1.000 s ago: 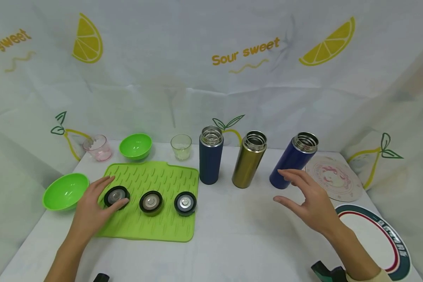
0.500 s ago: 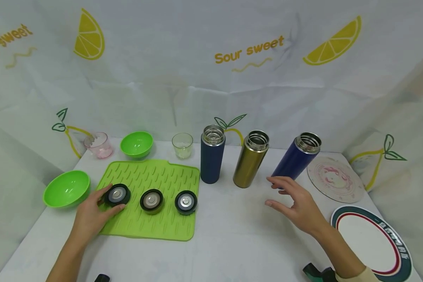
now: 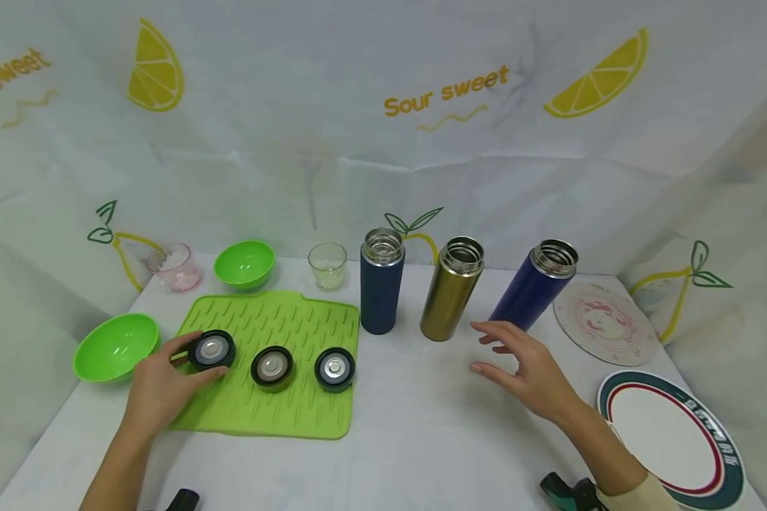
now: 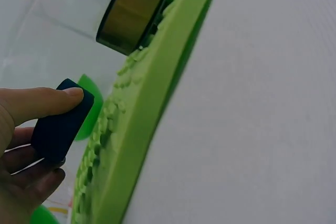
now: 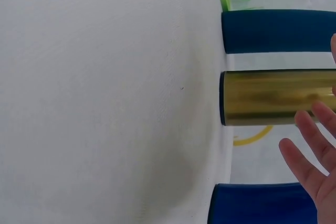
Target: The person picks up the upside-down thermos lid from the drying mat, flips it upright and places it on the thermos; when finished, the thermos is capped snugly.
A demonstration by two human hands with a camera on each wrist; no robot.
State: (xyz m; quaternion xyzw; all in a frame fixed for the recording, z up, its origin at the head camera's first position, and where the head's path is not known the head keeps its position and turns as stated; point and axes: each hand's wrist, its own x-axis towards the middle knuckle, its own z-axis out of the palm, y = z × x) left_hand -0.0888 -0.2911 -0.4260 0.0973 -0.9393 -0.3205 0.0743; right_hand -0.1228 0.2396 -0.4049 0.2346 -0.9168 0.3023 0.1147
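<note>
My left hand (image 3: 162,383) pinches a dark blue bottle lid (image 4: 64,121) between thumb and fingers. In the left wrist view the lid is tilted, close over the green mat (image 3: 230,419). A gold-sided lid (image 3: 272,367) and another dark lid (image 3: 335,369) lie on the mat with their undersides up. My right hand (image 3: 530,372) hovers with fingers spread and holds nothing. It overlaps the base of the blue bottle (image 3: 529,287) in the head view. Left of that stand a gold bottle (image 3: 449,294) and a navy bottle (image 3: 382,291), all three uncapped.
Green bowls (image 3: 116,348) stand left of and behind the mat. A pink glass (image 3: 175,268) and a clear glass (image 3: 327,267) are along the back. At the right lie a pink patterned round mat (image 3: 604,323) and a white oval board with a green rim (image 3: 667,440).
My left fingers have closed on the leftmost lid, which has shifted slightly. My right hand has moved left and a little down, away from the blue bottle's middle.
</note>
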